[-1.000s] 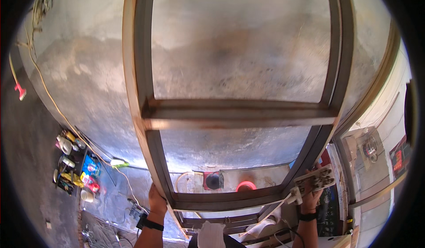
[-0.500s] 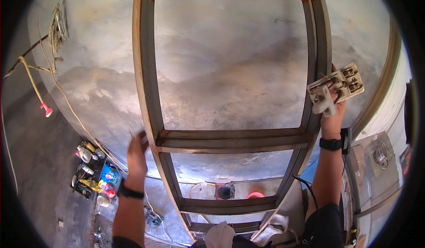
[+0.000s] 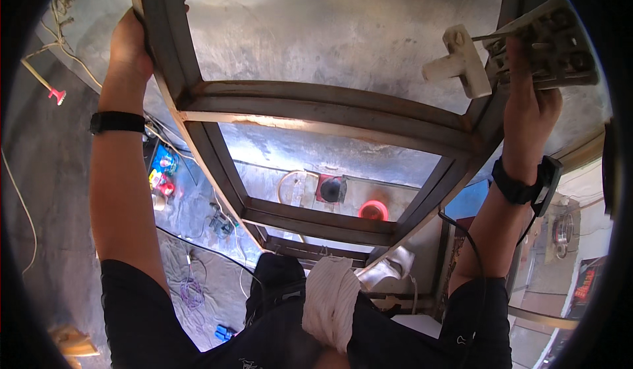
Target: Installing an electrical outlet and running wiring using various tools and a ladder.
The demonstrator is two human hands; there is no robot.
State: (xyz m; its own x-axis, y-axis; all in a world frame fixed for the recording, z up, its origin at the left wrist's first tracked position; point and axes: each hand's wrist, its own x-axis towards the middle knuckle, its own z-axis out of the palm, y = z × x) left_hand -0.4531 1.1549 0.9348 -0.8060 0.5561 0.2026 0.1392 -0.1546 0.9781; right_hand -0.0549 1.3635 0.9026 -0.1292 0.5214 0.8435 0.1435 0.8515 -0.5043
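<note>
A brown metal ladder (image 3: 323, 116) with rust-marked edges rises in front of me. My left hand (image 3: 130, 47) is closed round its left rail, and fingertips show past the rail's inner side. By the right rail, my right hand (image 3: 533, 109) grips an electrical switch board (image 3: 568, 43), its back turned toward me with hollow compartments showing. A pale T-shaped plastic piece (image 3: 461, 62) hangs beside the board, next to the rail. Whether the right hand also touches the rail I cannot tell. Dark bands circle both wrists.
A smoky grey wall (image 3: 343, 33) stands behind the ladder. Below are a red basin (image 3: 373, 210), a coil of purple cable (image 3: 192, 292) and several bottles and packets on the left. A red-ended fitting (image 3: 57, 96) hangs from a wire. A black cable (image 3: 471, 244) runs by my right arm.
My left hand has gone from beside the left rail to a grip round it, higher up. The right hand and switch board now appear nearer and higher; the view has shifted too.
</note>
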